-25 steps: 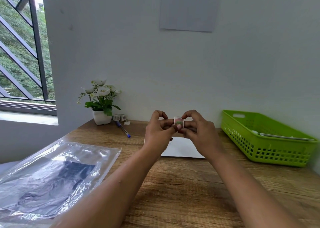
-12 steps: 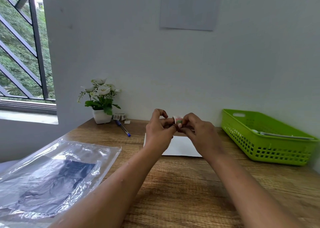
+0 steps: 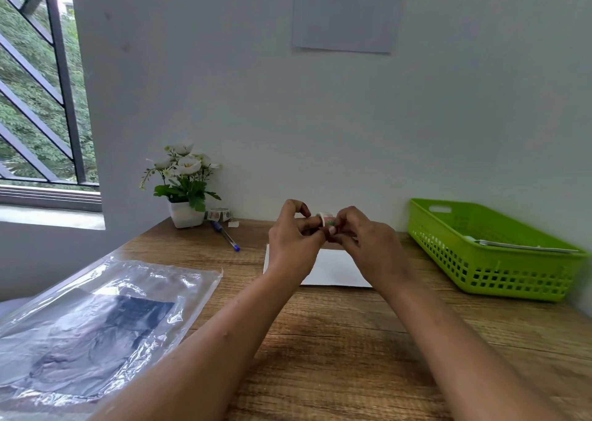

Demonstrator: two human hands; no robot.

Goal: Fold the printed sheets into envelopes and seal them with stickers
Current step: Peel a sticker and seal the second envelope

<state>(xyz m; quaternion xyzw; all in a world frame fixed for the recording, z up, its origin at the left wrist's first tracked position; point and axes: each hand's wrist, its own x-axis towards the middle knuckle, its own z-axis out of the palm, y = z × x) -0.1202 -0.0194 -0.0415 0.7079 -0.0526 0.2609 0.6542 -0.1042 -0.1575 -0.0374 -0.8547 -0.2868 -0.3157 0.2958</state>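
The small pink-and-green printed paper sticker (image 3: 327,221) is curling over from flat between the left hand (image 3: 293,244) and right hand (image 3: 368,244)

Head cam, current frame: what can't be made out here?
All in the head view:
- Sticker strip: pinched between the left hand and right hand. Their fingers hide whether a sticker is peeled, and the print is too small to read.
- White sheet: the hands cover its far part, so its folds cannot be told.
- Green basket: its wall hides the contents except one flat edge.
- Plastic bag: cut off at the left and bottom edges, and glare obscures the dark contents.
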